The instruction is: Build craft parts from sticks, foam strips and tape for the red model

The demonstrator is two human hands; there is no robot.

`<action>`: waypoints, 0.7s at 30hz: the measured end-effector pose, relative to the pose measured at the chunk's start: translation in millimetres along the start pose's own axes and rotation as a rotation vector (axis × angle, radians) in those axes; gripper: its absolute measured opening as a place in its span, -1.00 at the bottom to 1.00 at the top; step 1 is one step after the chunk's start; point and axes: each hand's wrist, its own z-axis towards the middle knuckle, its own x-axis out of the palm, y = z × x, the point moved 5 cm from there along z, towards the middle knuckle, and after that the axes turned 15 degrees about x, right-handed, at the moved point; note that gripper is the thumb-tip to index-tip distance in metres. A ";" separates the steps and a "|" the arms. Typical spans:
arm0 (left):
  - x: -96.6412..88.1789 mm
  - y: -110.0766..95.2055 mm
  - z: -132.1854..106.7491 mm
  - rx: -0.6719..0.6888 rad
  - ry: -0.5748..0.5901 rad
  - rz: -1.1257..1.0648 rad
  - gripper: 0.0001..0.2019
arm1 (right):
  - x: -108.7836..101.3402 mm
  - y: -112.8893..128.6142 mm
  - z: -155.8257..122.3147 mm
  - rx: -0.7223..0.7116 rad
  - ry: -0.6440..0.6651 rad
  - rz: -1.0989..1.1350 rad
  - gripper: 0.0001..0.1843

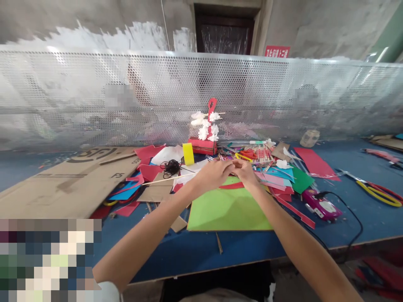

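Note:
My left hand (214, 173) and my right hand (244, 171) meet over the far end of a green sheet (229, 209), fingertips pinched together. Whatever lies between the fingertips is too small or too hidden to name. A thin pale stick (166, 179) runs leftward from behind my left wrist; I cannot tell whether the hand holds it. A red strip (232, 185) lies on the green sheet just below my hands. Beyond them stands a red paper-covered piece (203, 146) with an upright red loop (212, 105) and white paper flowers (203, 133).
Cardboard (63, 180) covers the table's left side. Black cord (171, 167) and a yellow tape roll (188, 154) sit behind my left hand. To the right are a purple device (321, 205) with a cable, yellow-red handled scissors (374, 191) and a jar (310, 138). Perforated metal (252, 96) borders the back.

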 end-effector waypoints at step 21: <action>33.8 91.8 20.0 -0.018 -0.050 -0.301 -0.73 | 6.9 23.0 -16.9 -0.295 0.087 -0.233 -0.78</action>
